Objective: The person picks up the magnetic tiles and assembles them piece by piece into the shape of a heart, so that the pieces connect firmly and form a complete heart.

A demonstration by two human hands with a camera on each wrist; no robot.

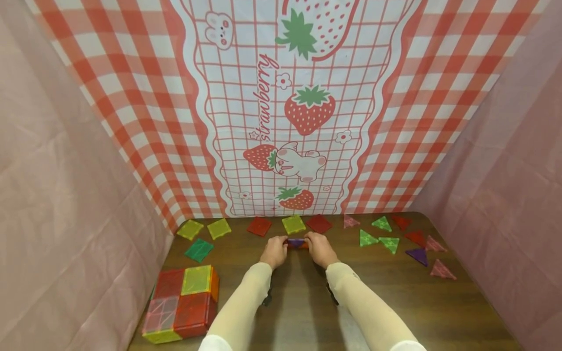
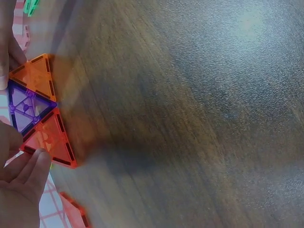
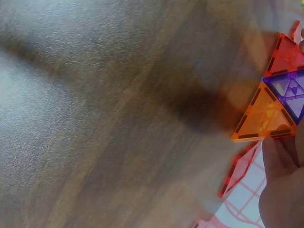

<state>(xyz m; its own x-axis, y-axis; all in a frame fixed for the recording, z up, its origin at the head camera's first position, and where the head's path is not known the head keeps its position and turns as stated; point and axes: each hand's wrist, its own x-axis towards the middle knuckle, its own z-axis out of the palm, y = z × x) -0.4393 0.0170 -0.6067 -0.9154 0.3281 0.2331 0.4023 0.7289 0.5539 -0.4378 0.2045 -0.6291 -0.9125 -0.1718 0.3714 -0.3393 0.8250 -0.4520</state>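
One end of the tile strip (image 1: 297, 242), the red tile (image 2: 53, 140), is pinched by the left hand (image 1: 274, 252); the right hand (image 1: 322, 250) pinches the orange tile (image 2: 38, 77), with the purple tile (image 2: 27, 107) joined between, at the far middle of the counter (image 1: 377, 273). Holding both ends level seems wise, as twisting could part the seams. Square tiles (image 1: 293, 224) lie just beyond, loose triangles (image 1: 389, 244) far right, a tile block (image 1: 193, 312) near left.

Rm nearside 3 held tiles (image 2: 29, 107); block (image 1: 193, 309) bars L
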